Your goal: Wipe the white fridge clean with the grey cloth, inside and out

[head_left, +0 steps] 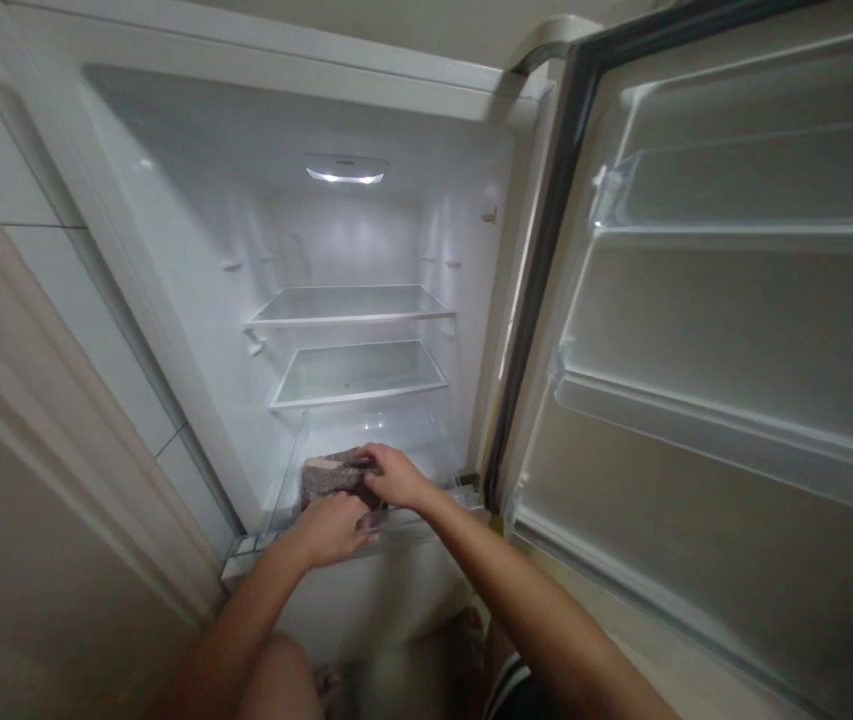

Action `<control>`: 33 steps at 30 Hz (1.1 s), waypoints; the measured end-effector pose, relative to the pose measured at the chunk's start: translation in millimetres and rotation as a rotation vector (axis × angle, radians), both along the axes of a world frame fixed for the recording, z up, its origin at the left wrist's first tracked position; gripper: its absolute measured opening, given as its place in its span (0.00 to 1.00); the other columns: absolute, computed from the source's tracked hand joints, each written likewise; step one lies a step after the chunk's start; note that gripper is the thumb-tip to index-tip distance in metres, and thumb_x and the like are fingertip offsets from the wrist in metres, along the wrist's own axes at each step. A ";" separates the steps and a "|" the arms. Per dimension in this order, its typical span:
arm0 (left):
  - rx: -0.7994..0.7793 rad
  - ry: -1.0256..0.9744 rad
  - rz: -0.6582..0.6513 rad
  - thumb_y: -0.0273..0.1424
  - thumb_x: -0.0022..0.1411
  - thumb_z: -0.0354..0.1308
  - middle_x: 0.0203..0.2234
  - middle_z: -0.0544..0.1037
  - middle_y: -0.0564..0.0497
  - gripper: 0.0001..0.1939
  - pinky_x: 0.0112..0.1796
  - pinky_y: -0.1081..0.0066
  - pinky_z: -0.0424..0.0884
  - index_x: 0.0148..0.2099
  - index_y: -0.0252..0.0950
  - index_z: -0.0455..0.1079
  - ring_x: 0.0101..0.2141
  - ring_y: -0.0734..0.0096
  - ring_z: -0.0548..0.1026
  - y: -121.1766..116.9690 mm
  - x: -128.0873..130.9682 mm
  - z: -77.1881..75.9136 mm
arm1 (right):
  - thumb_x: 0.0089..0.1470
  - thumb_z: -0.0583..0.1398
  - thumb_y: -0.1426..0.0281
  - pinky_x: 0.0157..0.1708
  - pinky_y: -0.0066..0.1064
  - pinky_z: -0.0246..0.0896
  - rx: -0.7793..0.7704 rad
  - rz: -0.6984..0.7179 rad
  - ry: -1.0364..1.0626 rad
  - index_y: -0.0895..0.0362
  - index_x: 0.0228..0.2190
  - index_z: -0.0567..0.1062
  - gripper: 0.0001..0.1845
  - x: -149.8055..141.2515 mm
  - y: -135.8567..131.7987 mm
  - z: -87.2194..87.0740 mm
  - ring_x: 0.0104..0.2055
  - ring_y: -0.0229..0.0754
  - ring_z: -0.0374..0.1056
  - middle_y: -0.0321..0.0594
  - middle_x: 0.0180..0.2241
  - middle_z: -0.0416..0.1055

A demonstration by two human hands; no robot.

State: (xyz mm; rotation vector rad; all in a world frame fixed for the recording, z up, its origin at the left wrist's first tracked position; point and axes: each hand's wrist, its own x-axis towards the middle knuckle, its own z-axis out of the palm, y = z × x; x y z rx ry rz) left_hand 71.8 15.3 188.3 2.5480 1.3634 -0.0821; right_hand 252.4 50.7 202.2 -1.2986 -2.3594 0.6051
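A grey-brown cloth [330, 480], folded or bunched, lies in the transparent drawer [285, 505] at the bottom of an open fridge. My right hand [394, 475] rests on the cloth's right side, its fingers bent down onto it. At the cloth's near edge, by the drawer's front rim, my left hand [334, 527] has its fingers curled against the fabric. The left fingertips are partly hidden, and how firmly they grip does not show.
Two glass shelves, the upper shelf [351, 303] and the lower shelf [358, 373], sit above the drawer. On the right the fridge door [696, 320] stands open with transparent door racks [741, 440]. A lamp [345, 172] shines at the top. A tiled wall [96, 320] runs along the left.
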 end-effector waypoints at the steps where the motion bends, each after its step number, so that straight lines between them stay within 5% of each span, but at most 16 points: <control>1: 0.000 -0.015 0.002 0.43 0.66 0.65 0.47 0.87 0.39 0.16 0.50 0.58 0.76 0.51 0.40 0.81 0.51 0.42 0.84 0.3 -1.2 0.7 | 0.70 0.60 0.73 0.61 0.37 0.66 0.027 -0.059 0.012 0.60 0.60 0.76 0.20 12.3 -19.6 -3.2 0.62 0.50 0.72 0.49 0.59 0.76; 4: 0.000 -0.088 -0.001 0.49 0.71 0.59 0.48 0.87 0.44 0.20 0.51 0.63 0.77 0.52 0.42 0.82 0.51 0.50 0.84 6.3 -0.8 4.0 | 0.71 0.64 0.54 0.58 0.45 0.67 0.105 -0.135 -0.134 0.57 0.55 0.78 0.22 41.7 -73.0 -21.9 0.57 0.57 0.74 0.50 0.52 0.78; 7: 0.042 -0.146 0.048 0.48 0.79 0.42 0.61 0.82 0.45 0.29 0.63 0.64 0.70 0.63 0.43 0.79 0.62 0.57 0.78 22.8 2.1 4.3 | 0.68 0.68 0.53 0.58 0.49 0.67 0.174 -0.157 -0.381 0.57 0.54 0.77 0.23 57.0 -99.6 -43.3 0.56 0.59 0.74 0.51 0.51 0.78; 8: 0.054 -0.139 0.084 0.48 0.79 0.43 0.66 0.77 0.43 0.30 0.67 0.59 0.66 0.68 0.43 0.76 0.66 0.54 0.74 28.6 2.2 2.3 | 0.68 0.68 0.55 0.58 0.48 0.67 0.176 -0.151 -0.418 0.58 0.52 0.77 0.22 59.4 -102.5 -49.2 0.56 0.59 0.74 0.51 0.50 0.78; 10: 0.054 -0.081 0.168 0.53 0.68 0.61 0.74 0.67 0.38 0.38 0.70 0.39 0.59 0.75 0.44 0.68 0.72 0.36 0.65 36.6 -0.5 -5.6 | 0.69 0.67 0.57 0.57 0.47 0.68 0.170 -0.112 -0.435 0.58 0.50 0.77 0.18 62.3 -103.9 -58.3 0.56 0.57 0.74 0.51 0.50 0.78; 13: 0.041 0.024 0.242 0.41 0.44 0.81 0.80 0.55 0.38 0.62 0.67 0.22 0.53 0.79 0.52 0.61 0.75 0.16 0.54 37.5 -10.6 -21.3 | 0.70 0.67 0.55 0.57 0.46 0.69 0.170 -0.036 -0.452 0.58 0.50 0.77 0.19 64.6 -105.3 -67.7 0.57 0.56 0.73 0.49 0.51 0.77; 17: 0.127 0.074 0.309 0.32 0.61 0.69 0.81 0.51 0.49 0.51 0.68 0.42 0.63 0.81 0.59 0.53 0.75 0.39 0.57 40.7 -27.0 -29.0 | 0.70 0.66 0.51 0.54 0.44 0.71 0.172 -0.018 -0.454 0.59 0.49 0.78 0.22 63.6 -112.0 -77.6 0.55 0.55 0.74 0.49 0.50 0.78; 23: 0.242 0.101 0.531 0.37 0.71 0.60 0.68 0.67 0.36 0.33 0.55 0.41 0.74 0.76 0.49 0.63 0.65 0.33 0.65 84.5 -4.2 -20.1 | 0.65 0.61 0.35 0.47 0.41 0.73 0.247 0.025 -0.461 0.58 0.43 0.80 0.37 48.4 -112.0 -87.8 0.48 0.54 0.78 0.47 0.42 0.80; 29: 0.188 0.014 0.211 0.37 0.73 0.66 0.67 0.70 0.40 0.30 0.59 0.43 0.75 0.73 0.42 0.66 0.64 0.45 0.71 96.0 92.3 -28.2 | 0.60 0.55 0.26 0.41 0.42 0.75 0.259 -0.013 -0.470 0.58 0.39 0.83 0.48 33.2 -106.2 -66.5 0.42 0.55 0.80 0.47 0.38 0.81; 33: 0.090 -0.028 -0.028 0.41 0.74 0.66 0.65 0.73 0.42 0.23 0.60 0.46 0.75 0.66 0.41 0.72 0.61 0.51 0.75 84.1 100.6 -28.9 | 0.62 0.54 0.27 0.45 0.43 0.77 0.199 -0.047 -0.483 0.60 0.43 0.84 0.48 33.0 -109.5 -45.2 0.45 0.57 0.81 0.50 0.40 0.81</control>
